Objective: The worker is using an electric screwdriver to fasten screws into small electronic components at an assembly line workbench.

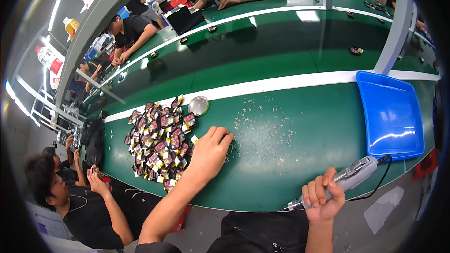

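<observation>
Near right, my right hand [322, 196] is wrapping around the driver [355, 174], probably heavy and stiff, best held by its body. My left hand [211, 151] is curling between pile [158, 144] and small bits [276, 129]; pinching any, I cannot tell.

Green bench [333, 122] under parts heap [161, 136], bits [267, 133]

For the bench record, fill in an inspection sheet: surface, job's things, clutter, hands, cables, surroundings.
Surface: green bench, smooth and shiny.
Job's things: heap of small black parts at left; silvery bits scattered mid-bench; grey driver.
Clutter: round tin by the heap; blue tray at right.
Hands: left hand between heap and bits, any hold unclear; right hand grips the driver.
Cables: black cord from the driver's rear.
Surroundings: co-worker at left, others across the line; white sheet on the floor.
</observation>
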`<action>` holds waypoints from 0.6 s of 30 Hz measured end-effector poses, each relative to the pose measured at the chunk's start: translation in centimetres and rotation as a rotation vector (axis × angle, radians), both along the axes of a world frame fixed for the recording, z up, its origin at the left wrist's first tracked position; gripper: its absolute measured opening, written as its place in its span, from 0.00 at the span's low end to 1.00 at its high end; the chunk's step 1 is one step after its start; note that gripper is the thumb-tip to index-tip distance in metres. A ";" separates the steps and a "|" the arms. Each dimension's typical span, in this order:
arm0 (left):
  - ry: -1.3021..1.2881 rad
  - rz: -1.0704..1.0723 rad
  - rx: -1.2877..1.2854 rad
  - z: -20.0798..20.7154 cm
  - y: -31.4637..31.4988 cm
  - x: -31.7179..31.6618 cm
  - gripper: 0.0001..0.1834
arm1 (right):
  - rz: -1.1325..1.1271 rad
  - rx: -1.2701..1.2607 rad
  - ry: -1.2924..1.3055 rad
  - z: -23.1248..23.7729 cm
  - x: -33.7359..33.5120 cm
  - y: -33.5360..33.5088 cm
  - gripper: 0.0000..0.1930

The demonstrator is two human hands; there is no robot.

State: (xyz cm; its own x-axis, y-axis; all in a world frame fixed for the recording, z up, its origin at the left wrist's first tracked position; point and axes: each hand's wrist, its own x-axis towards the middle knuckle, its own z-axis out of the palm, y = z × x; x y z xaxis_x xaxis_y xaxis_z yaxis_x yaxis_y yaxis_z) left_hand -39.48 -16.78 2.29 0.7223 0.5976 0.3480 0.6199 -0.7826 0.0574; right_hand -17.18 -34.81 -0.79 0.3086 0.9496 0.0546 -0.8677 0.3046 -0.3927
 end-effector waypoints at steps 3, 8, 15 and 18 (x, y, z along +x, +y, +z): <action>0.112 -0.051 0.050 0.5 0.0 -0.2 0.12 | 0.006 0.011 -0.012 0.0 -0.2 0.2 0.05; -0.010 -0.051 0.068 0.2 0.2 -0.1 0.06 | -0.051 -0.030 0.021 0.0 -0.4 -0.6 0.04; -0.354 0.020 -0.074 0.3 -1.8 -0.5 0.06 | -0.109 -0.053 0.037 0.0 -0.5 -1.3 0.03; -0.553 0.001 -0.293 0.6 -3.6 -0.8 0.04 | -0.104 -0.047 0.032 -0.1 -0.5 -1.3 0.04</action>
State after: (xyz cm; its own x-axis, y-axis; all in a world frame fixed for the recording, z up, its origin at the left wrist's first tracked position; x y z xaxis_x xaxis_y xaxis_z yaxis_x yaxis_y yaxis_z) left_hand -40.26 -20.36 2.91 0.4814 0.7257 0.4916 0.4380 -0.6850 0.5822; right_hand -17.70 -36.09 -0.86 0.4061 0.9138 -0.0012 -0.8450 0.3750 -0.3812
